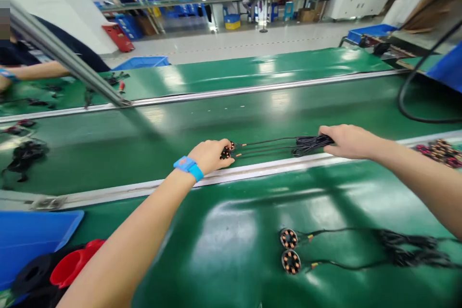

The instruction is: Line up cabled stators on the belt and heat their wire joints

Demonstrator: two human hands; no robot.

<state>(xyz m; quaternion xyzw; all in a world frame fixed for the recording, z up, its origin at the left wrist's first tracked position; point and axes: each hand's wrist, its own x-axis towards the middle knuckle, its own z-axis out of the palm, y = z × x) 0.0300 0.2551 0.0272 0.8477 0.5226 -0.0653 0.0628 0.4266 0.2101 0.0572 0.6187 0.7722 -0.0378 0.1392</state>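
My left hand (210,155), with a blue wrist strap (188,167), is closed over small round copper-wound coils (227,150) on the green conveyor belt (180,125). Thin black wires run from them to a bundled black cable (310,144), and my right hand (346,140) grips that bundle's far end. Both hands rest on the belt just past the metal rail (252,171). Closer to me, two more round coils (289,249) with long black leads (404,245) lie on the green bench.
A blue tray (32,236) and red and black spools (68,267) sit at the near left. More coils (438,151) pile at the right. Another person's arm (36,71) works at the far left behind a slanted metal pole (68,60). A thick black hose (415,91) loops at right.
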